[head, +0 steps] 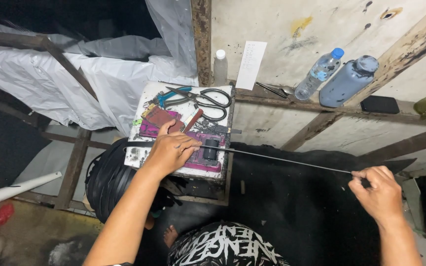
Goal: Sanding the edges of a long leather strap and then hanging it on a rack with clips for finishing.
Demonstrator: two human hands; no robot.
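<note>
- Black and thin, a long strip runs taut from the small work block out to the right, where the right hand has it pinched between thumb and curled fingers, well clear of the block.
- Left hand lies palm down on the block's near half, fingers bent and pressing on the strip's other end; whether it grips anything beneath is hard to tell from this angle.
- Just right of that hand, on the block, the strip passes a small dark clamp-like piece sitting on a magenta patch.
- At the block's far edge lie black scissors, with teal-handled pliers beside them toward the left.
- Below the block's left side hangs a bundle of black strapping.
- Behind the block stands a small white-capped bottle, next to a paper slip fixed to the wall.
- Farther right of the block, on a wooden ledge, lean a clear bottle with a blue cap and a grey-blue bottle; a black flat object lies beyond them.
- White plastic sheeting hangs left of the block.
</note>
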